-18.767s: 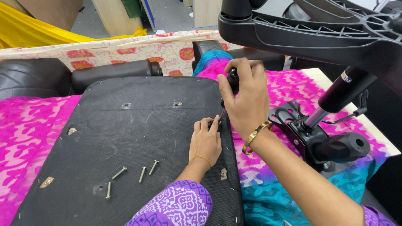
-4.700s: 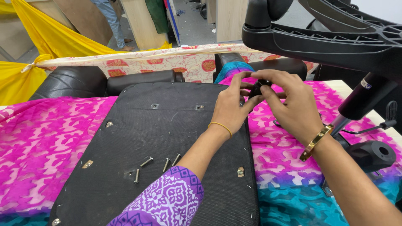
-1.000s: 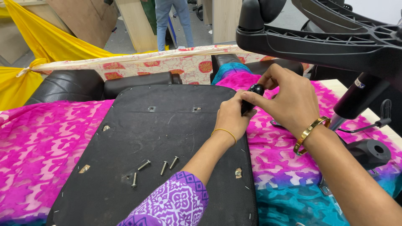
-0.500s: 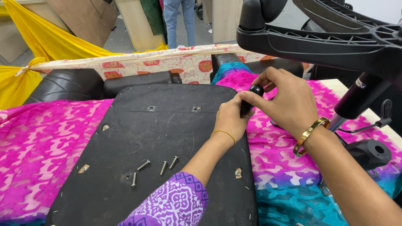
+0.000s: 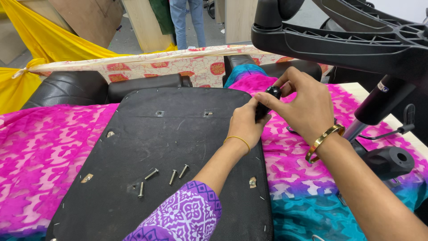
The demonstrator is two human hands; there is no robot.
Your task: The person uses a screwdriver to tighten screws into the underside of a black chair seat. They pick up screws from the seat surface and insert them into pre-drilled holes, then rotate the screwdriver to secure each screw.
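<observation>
Left hand [image 5: 244,127] curled around the lower part of a small black plastic knob [image 5: 267,100] at the right edge of the upturned black fabric-covered seat base [image 5: 156,151], right hand [image 5: 303,107] pinched its rounded top between fingertips, four loose silver bolts [image 5: 162,176] lay on the base.

Two bare forearms reach forward and meet. The left hand [image 5: 244,126] is curled, fingers seemingly closed and mostly hidden. The right hand [image 5: 299,105] arches beside it, thumb and fingertips pinched together.
</observation>
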